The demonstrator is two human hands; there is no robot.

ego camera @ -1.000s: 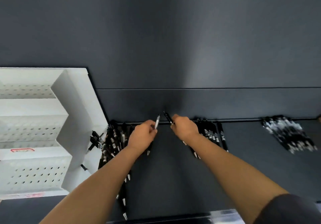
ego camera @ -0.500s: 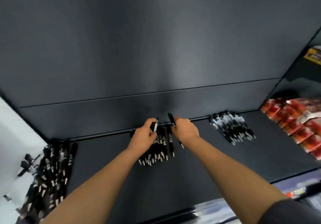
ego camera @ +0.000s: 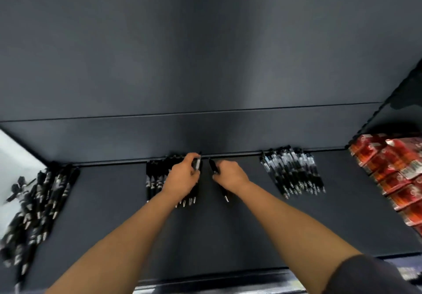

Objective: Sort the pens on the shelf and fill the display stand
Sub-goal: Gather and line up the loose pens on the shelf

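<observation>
On a dark shelf [ego camera: 228, 236] lie three groups of black pens. My left hand [ego camera: 182, 178] pinches a silver-and-black pen [ego camera: 197, 163] over the neat middle row of pens [ego camera: 155, 183] by the back wall. My right hand [ego camera: 229, 175] grips a black pen [ego camera: 213, 167]; its silver tip [ego camera: 226, 199] sticks out below the wrist, just right of that row. A loose heap of pens [ego camera: 38, 207] lies at the left, and a tidy row of black-and-white pens [ego camera: 293, 172] at the right. The white display stand [ego camera: 13, 163] shows only as a corner at the far left.
Red packets [ego camera: 392, 175] are stacked at the right end of the shelf. A dark back wall [ego camera: 205, 65] rises straight behind the pens. The shelf's front edge [ego camera: 205, 277] runs across the bottom of the view.
The view has swung right: the display stand slid almost out of sight and the red packets came in. Both hands, each still holding a pen, moved from the left heap to the middle row.
</observation>
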